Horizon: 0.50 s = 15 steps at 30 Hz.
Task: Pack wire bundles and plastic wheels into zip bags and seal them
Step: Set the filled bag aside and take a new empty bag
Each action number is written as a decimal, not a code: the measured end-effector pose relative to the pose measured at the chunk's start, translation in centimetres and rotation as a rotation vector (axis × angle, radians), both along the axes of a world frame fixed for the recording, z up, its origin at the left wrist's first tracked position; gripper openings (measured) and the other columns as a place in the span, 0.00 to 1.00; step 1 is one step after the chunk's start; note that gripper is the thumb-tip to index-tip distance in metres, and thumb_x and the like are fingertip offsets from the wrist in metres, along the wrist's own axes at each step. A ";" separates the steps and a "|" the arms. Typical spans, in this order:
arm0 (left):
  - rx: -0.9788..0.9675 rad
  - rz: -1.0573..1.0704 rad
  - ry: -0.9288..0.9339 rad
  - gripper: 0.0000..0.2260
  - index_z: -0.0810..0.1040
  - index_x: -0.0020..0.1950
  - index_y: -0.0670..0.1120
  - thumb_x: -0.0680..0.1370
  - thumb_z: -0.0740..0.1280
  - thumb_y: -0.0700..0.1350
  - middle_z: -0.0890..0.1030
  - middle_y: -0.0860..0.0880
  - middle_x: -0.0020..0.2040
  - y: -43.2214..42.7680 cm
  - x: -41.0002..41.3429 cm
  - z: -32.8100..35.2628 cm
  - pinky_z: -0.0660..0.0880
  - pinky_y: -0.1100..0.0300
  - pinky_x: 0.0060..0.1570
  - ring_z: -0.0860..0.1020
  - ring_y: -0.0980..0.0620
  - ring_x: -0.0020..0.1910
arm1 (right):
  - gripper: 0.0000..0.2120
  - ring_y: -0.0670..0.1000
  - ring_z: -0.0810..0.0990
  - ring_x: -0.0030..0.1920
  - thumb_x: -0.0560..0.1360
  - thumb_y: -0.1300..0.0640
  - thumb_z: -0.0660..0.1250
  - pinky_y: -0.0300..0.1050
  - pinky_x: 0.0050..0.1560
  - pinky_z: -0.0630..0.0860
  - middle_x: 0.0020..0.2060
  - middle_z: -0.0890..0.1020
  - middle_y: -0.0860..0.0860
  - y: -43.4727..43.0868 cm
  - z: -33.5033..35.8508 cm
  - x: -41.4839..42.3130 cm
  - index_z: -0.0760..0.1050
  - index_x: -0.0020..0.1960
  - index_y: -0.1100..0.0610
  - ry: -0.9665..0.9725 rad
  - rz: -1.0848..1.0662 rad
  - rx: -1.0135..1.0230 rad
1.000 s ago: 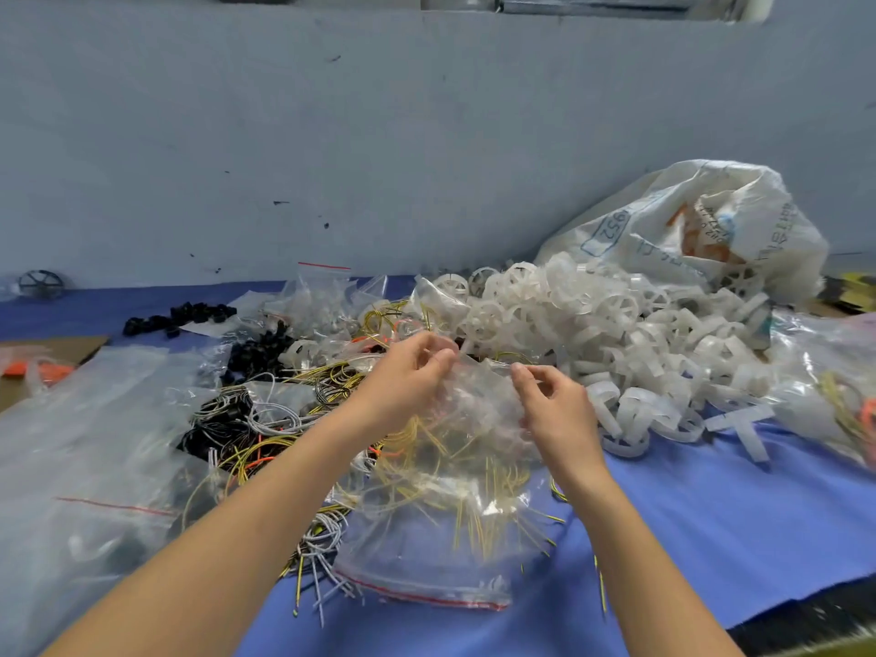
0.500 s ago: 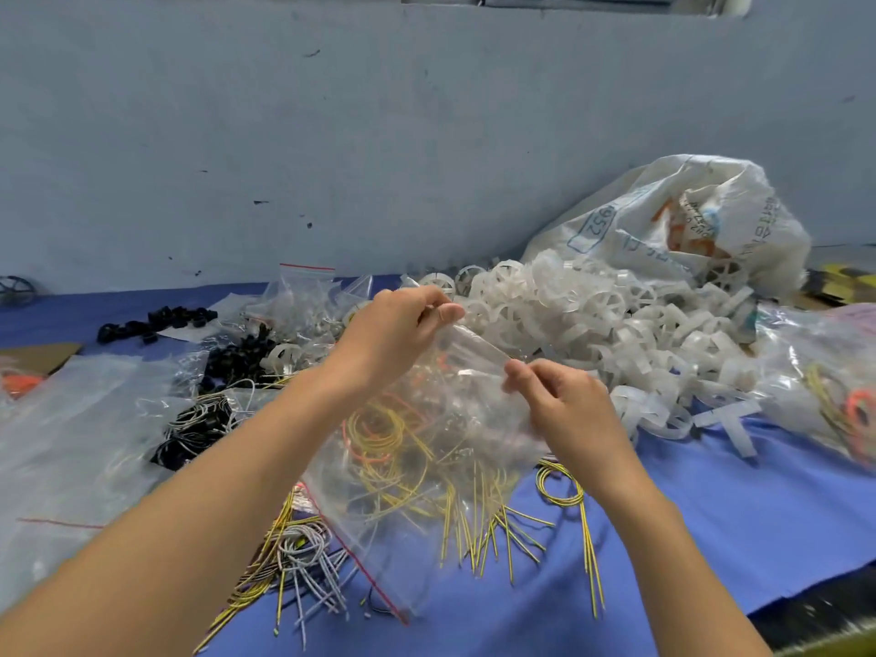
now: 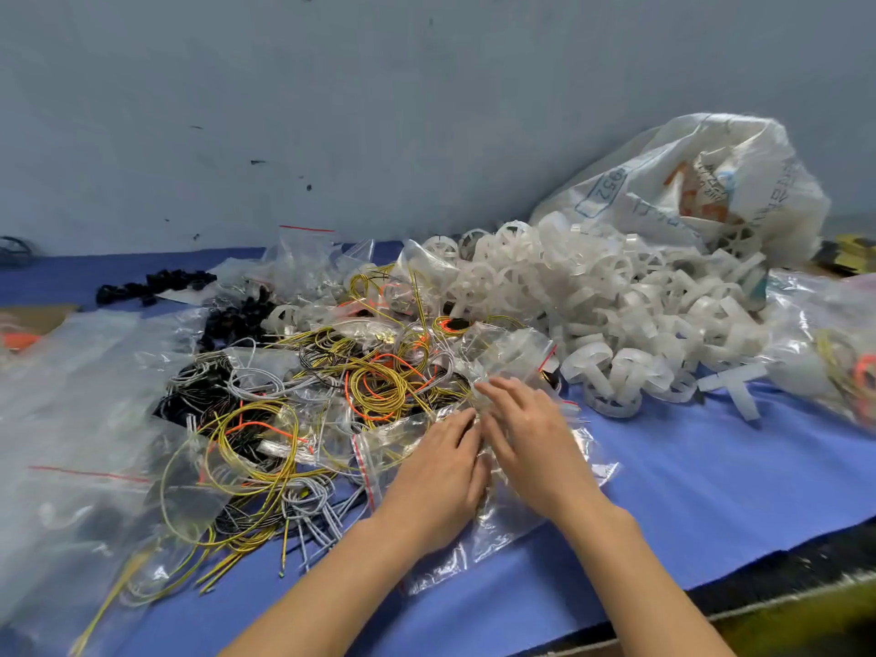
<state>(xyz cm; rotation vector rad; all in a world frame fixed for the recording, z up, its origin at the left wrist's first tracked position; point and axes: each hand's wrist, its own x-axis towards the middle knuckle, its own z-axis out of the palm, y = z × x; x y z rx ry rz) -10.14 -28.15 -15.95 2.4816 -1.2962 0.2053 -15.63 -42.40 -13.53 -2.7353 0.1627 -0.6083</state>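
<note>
Both hands lie flat with fingers stretched out, the left hand and the right hand, on a crinkly clear plastic zip bag near the front edge of the blue bench. Neither hand pinches anything. A red zip strip runs front to back just beside the left hand, so that hand is nearer. Yellow wire loops lie just past the fingertips. White plastic wheels are piled toward the back right. The bags overlap, so I can't tell what's inside this one.
</note>
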 end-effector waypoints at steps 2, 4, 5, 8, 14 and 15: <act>0.057 0.012 0.002 0.25 0.53 0.80 0.45 0.84 0.47 0.54 0.53 0.47 0.80 0.3 0.0 -0.3 0.41 0.60 0.76 0.50 0.52 0.78 | 0.23 0.50 0.56 0.78 0.85 0.47 0.50 0.51 0.77 0.51 0.78 0.60 0.49 -0.1 -2.3 0.4 0.59 0.79 0.48 0.164 -0.025 -0.010; 0.101 0.039 0.012 0.27 0.47 0.81 0.47 0.84 0.43 0.57 0.47 0.49 0.81 1.1 -0.2 -0.7 0.37 0.60 0.75 0.44 0.54 0.79 | 0.25 0.49 0.49 0.80 0.84 0.44 0.45 0.52 0.78 0.46 0.81 0.52 0.46 -0.6 -3.6 0.8 0.51 0.81 0.46 0.239 -0.105 -0.018; 0.116 0.053 0.013 0.28 0.45 0.81 0.47 0.83 0.42 0.58 0.46 0.49 0.81 1.5 -0.4 -0.8 0.35 0.60 0.74 0.42 0.54 0.79 | 0.26 0.49 0.46 0.80 0.84 0.42 0.44 0.53 0.78 0.44 0.81 0.49 0.46 -0.7 -3.9 0.9 0.48 0.81 0.45 0.263 -0.139 -0.020; 0.149 0.123 0.015 0.29 0.42 0.80 0.48 0.82 0.39 0.60 0.42 0.50 0.80 3.1 -0.9 -1.4 0.33 0.58 0.74 0.38 0.54 0.78 | 0.29 0.51 0.43 0.80 0.82 0.37 0.42 0.56 0.78 0.41 0.81 0.45 0.49 -0.6 -3.8 1.1 0.44 0.81 0.45 0.329 -0.231 0.004; -0.139 0.230 0.073 0.24 0.58 0.78 0.50 0.83 0.47 0.56 0.57 0.54 0.79 6.0 -1.8 -1.5 0.43 0.59 0.76 0.49 0.57 0.78 | 0.33 0.56 0.42 0.80 0.81 0.35 0.39 0.57 0.76 0.37 0.80 0.47 0.58 0.1 -3.2 0.9 0.42 0.81 0.50 0.384 -0.381 0.039; -0.277 0.253 0.093 0.20 0.65 0.75 0.51 0.84 0.51 0.52 0.64 0.55 0.75 6.4 -1.9 -1.2 0.52 0.59 0.76 0.57 0.58 0.76 | 0.33 0.56 0.43 0.80 0.82 0.36 0.39 0.57 0.77 0.38 0.80 0.48 0.58 0.3 -3.2 0.9 0.43 0.81 0.50 0.381 -0.394 0.034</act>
